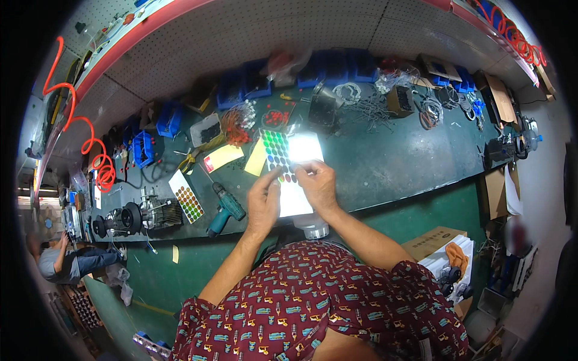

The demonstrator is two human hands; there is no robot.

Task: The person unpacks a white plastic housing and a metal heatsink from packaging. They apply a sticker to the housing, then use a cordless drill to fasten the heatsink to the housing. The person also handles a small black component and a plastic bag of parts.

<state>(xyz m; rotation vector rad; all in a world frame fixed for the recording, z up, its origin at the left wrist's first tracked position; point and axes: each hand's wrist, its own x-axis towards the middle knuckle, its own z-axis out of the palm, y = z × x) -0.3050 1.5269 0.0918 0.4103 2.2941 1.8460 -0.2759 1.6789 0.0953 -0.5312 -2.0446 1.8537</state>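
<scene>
On the desk [391, 168], at left, I see a second sticker sheet [186, 197], well filled, then a drill [226, 207]. My left hand [264, 201] seems clamped on the white sheet [292, 198], between both hands. Many round stickers [276, 146] are left above; the bare lower part suggests some are removed. Whether my right hand [317, 182] pinches one, I cannot tell.

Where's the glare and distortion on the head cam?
Head view: glare burns out the white area right of the stickers, detail there lost; head view: fisheye bows the shelf edge and the bench; head view: black vignette fills the corners.
</scene>
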